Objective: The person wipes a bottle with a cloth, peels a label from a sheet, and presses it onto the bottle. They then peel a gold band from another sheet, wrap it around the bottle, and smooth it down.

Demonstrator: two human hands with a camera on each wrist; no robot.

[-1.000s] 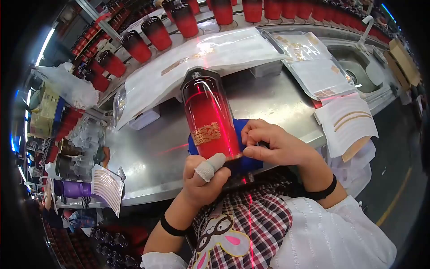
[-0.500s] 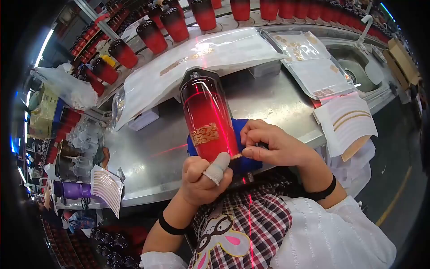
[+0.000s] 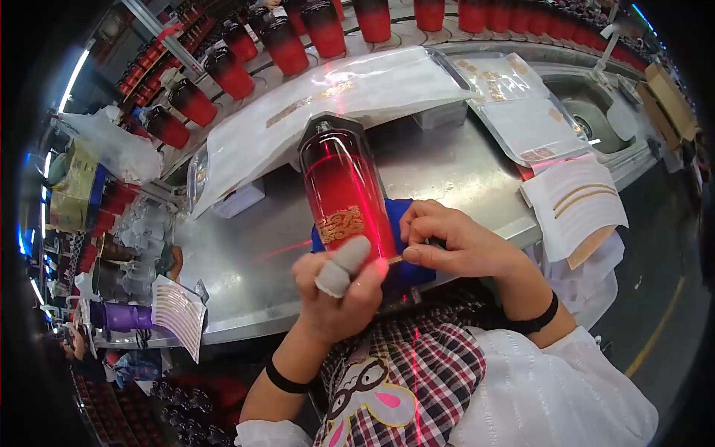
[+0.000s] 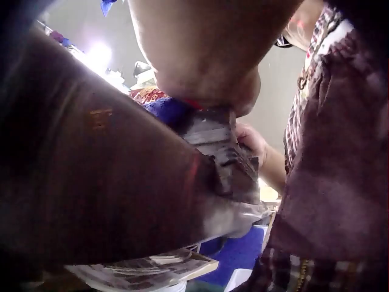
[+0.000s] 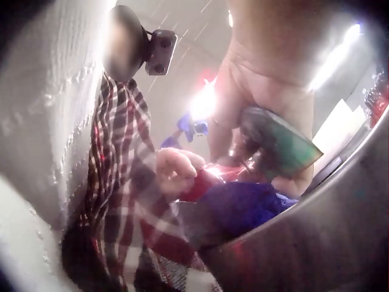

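A glossy red-and-black bottle (image 3: 346,179) with a gold pattern (image 3: 341,226) lies tilted on a blue cloth (image 3: 398,211), its base toward the person. My left hand (image 3: 335,294), slightly blurred, is at the lower left of the base. Its fingers are curled, and a grey finger wrap (image 3: 350,255) covers the index finger, which rests on the bottle just below the pattern. Against the base's right edge sit the thumb and fingertips of my right hand (image 3: 462,242). Within its curled fingers is a dark green flat piece (image 5: 282,143), mostly hidden in the head view.
Behind the bottle, white sheeting (image 3: 253,141) covers a raised tray on the metal table (image 3: 462,171). Decal sheets (image 3: 577,197) hang at the right edge, near a sink (image 3: 596,112). Several red-and-black bottles (image 3: 283,48) line the conveyor at the back. A purple object (image 3: 123,316) stands left.
My left hand's wrapped finger moved rightward to the base corner, then back left and up onto the bottle's side. The right hand stays put. Bottles on the conveyor have shifted.
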